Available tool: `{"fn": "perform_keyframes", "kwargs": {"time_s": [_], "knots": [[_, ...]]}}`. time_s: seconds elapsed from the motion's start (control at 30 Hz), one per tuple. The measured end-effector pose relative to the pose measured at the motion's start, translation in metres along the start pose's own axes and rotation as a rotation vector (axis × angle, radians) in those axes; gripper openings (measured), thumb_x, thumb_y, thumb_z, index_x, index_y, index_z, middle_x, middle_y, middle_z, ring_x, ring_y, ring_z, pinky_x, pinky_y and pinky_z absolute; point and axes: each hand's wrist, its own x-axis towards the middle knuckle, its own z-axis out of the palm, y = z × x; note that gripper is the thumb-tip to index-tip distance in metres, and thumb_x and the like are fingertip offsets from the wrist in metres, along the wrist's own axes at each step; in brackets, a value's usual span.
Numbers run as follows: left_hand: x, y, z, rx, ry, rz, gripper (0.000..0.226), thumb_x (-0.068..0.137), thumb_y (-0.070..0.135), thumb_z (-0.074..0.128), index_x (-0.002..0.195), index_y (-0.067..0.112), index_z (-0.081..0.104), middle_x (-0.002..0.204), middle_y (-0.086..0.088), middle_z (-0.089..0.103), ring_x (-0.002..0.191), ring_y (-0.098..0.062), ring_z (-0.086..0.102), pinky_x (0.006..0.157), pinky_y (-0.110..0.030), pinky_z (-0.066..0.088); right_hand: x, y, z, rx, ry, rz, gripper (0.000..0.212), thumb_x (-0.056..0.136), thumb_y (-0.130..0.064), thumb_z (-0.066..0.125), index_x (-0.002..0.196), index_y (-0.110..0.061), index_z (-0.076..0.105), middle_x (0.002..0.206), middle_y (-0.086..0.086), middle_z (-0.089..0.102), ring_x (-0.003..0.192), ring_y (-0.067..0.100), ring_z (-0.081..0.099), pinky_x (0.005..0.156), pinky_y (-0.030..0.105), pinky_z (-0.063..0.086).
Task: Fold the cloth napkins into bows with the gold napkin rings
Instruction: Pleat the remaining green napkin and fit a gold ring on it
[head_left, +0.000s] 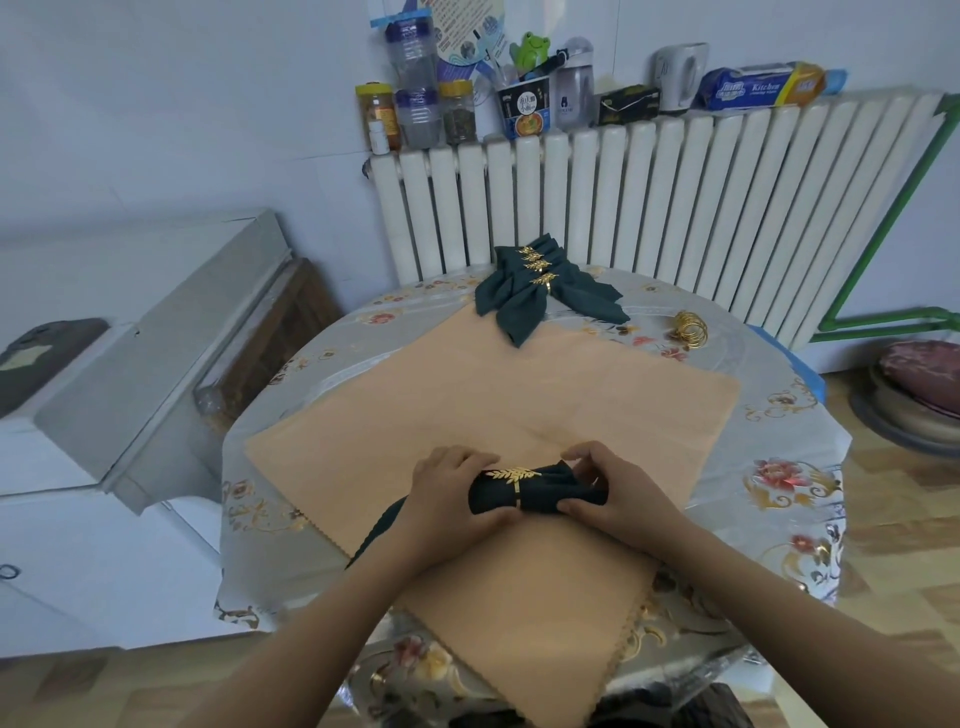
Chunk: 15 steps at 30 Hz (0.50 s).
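Note:
A dark green napkin (543, 493) lies gathered on the peach cloth (467, 400), with a gold leaf napkin ring (514, 480) around its middle. My left hand (447, 493) grips the napkin's left side, and my right hand (608, 493) holds its right end. A tail of the napkin trails out under my left wrist. At the far side of the table, several finished green bows with gold rings (540, 283) lie stacked. A small pile of loose gold rings (690, 328) sits to their right.
The round table (789, 467) carries a silvery floral cover. Behind it stands a white radiator (649, 197) with jars, bottles and boxes on top. A white and grey cabinet (130, 364) is close on the left. A stool with a cushion (919, 389) stands at right.

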Motion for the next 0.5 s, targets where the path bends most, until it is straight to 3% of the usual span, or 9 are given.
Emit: {"fn": "perform_keyframes", "kwargs": {"time_s": [0.07,0.17,0.23,0.3,0.4,0.5], "knots": [[-0.007,-0.003,0.0,-0.016,0.024,-0.003,0.082,0.065,0.078,0.032,0.129,0.03,0.052,0.12,0.007,0.048,0.115,-0.012,0.035,0.095,-0.025,0.023,0.003,-0.004,0.002,-0.125,0.048,-0.109,0.058,0.072,-0.051,0.068,0.124,-0.03,0.051,0.115,-0.015,0.05,0.108,0.003,0.045,0.092,0.02,0.032],[-0.013,-0.002,-0.001,-0.004,0.036,0.018,0.074,0.072,0.071,0.033,0.128,0.028,0.053,0.115,0.004,0.048,0.112,-0.015,0.037,0.096,-0.027,0.026,0.019,-0.02,0.01,-0.275,0.011,-0.218,0.072,0.071,-0.07,0.044,0.13,-0.03,0.053,0.131,-0.015,0.048,0.124,0.006,0.035,0.103,0.026,0.022],[-0.013,0.0,0.0,-0.026,0.048,0.009,0.058,0.078,0.06,0.051,0.123,0.023,0.055,0.11,0.002,0.05,0.108,-0.017,0.041,0.093,-0.027,0.031,0.032,-0.031,0.014,-0.313,-0.123,-0.21,0.069,0.074,-0.066,0.046,0.13,-0.028,0.054,0.131,-0.009,0.055,0.125,0.012,0.04,0.103,0.027,0.024],[-0.013,0.004,0.002,-0.015,0.076,-0.002,0.041,0.082,0.043,0.063,0.114,0.017,0.058,0.105,-0.001,0.053,0.103,-0.019,0.045,0.084,-0.026,0.034,0.04,-0.037,0.017,-0.28,-0.216,-0.196,0.052,0.08,-0.051,0.059,0.124,-0.024,0.06,0.12,-0.004,0.064,0.113,0.015,0.053,0.092,0.024,0.035],[-0.019,0.009,0.004,-0.088,0.171,-0.089,0.026,0.079,0.036,0.069,0.089,0.018,0.055,0.09,0.003,0.051,0.088,-0.017,0.048,0.068,-0.023,0.029,0.036,-0.035,0.019,-0.214,-0.172,-0.168,0.05,0.076,-0.051,0.055,0.116,-0.024,0.065,0.11,-0.004,0.068,0.102,0.015,0.058,0.082,0.025,0.041],[-0.024,0.007,0.005,-0.212,0.202,-0.154,0.027,0.074,0.032,0.073,0.077,0.021,0.049,0.086,0.005,0.051,0.079,-0.014,0.048,0.067,-0.024,0.034,0.029,-0.03,0.025,-0.152,-0.097,-0.139,0.049,0.078,-0.052,0.052,0.12,-0.028,0.063,0.113,-0.006,0.066,0.106,0.012,0.054,0.088,0.023,0.039]]}}
